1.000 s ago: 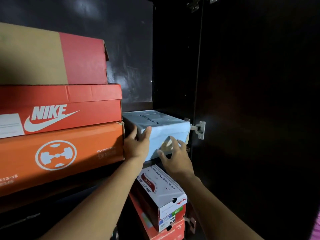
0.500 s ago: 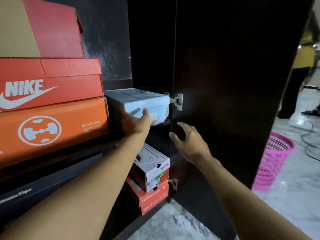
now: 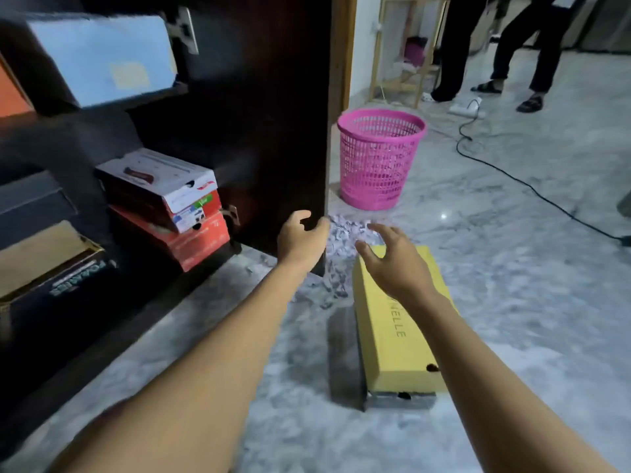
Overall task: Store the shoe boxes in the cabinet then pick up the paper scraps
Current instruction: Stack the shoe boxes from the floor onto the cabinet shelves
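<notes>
The left hand point(image 3: 302, 238) hangs in front of the lower edge of the cabinet door point(image 3: 273, 114). Its grip is loose, fingers half curled and apart, and holds nothing. The right hand point(image 3: 396, 264) hovers over the far end of the yellow box point(image 3: 399, 339), its grip spread wide and empty; I cannot tell whether it touches the lid.

The yellow box lies flat on the marble floor point(image 3: 529, 302), outside the cabinet, with its long side running away from the camera. A dark shape lies along its left side, either a box or a shadow.

The paper scraps point(image 3: 345, 230) lie in a heap on the floor just past both hands, between the door edge and the pink basket point(image 3: 379, 158), and trail toward the yellow box.

In the cabinet, a blue box point(image 3: 102, 59) sits on an upper shelf, with an orange box point(image 3: 10, 93) at the left edge of the picture. Lower down, a white box point(image 3: 160, 186) rests askew on a red box point(image 3: 191, 244), and a black box point(image 3: 51, 274) stands at the lower left.

A black cable point(image 3: 512, 175) crosses the floor behind the basket. Two people's legs point(image 3: 495, 46) show at the back.
</notes>
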Tool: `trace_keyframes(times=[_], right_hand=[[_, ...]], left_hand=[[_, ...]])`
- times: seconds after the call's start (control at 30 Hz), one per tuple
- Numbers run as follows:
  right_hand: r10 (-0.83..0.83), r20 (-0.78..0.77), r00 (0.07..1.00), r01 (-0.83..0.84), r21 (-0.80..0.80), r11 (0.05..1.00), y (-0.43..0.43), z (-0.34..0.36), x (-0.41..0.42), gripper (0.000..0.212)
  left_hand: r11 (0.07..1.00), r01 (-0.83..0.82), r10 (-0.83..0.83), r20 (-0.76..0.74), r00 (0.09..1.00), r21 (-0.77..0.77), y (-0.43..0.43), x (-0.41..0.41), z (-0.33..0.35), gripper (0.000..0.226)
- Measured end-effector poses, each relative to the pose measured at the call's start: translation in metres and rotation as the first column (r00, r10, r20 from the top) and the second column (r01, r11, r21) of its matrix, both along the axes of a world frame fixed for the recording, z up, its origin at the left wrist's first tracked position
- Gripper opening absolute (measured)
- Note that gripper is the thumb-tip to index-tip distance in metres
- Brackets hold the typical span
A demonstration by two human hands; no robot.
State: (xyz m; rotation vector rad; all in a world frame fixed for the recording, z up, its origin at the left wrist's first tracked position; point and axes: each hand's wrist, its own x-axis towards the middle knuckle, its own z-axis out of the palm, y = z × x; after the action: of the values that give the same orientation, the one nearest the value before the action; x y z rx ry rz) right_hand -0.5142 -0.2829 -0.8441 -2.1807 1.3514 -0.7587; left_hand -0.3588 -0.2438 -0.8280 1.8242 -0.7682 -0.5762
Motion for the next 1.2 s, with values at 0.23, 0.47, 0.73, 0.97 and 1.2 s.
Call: trace_keyframes(times=[0.23,0.47,0.73,0.97,1.2], right_hand=[[-0.198,-0.213,0.957,0.234,0.16,0.959,0.01,-0.078,-0.1,0.059],[-0.191,-0.167,0.967,0.227,0.234,0.945,0.021,-0.119,-0.133,0.078],[-0.228,0.278,0.933,0.116,0.37,0.922,0.03,-0.144,-0.168,0.078],[-0.187,0.3,0.936,0.045,0.423,0.905,0.031,-0.152,-0.161,0.083],[-0.132,0.305,0.943,-0.005,0.408,0.913,0.031,-0.151,-0.149,0.083]], left_hand=[[0.979,0.082,-0.068,-0.081,0.994,0.188,0.01,-0.093,-0.098,0.065],[0.934,0.229,-0.182,-0.185,0.966,0.275,0.03,-0.128,-0.156,0.073],[0.982,0.148,-0.108,-0.301,0.948,0.114,0.059,-0.133,-0.175,0.05],[0.959,0.262,-0.19,-0.446,0.875,0.106,0.05,-0.12,-0.177,0.03],[0.976,0.211,-0.177,-0.381,0.907,0.047,0.065,-0.111,-0.168,0.052]])
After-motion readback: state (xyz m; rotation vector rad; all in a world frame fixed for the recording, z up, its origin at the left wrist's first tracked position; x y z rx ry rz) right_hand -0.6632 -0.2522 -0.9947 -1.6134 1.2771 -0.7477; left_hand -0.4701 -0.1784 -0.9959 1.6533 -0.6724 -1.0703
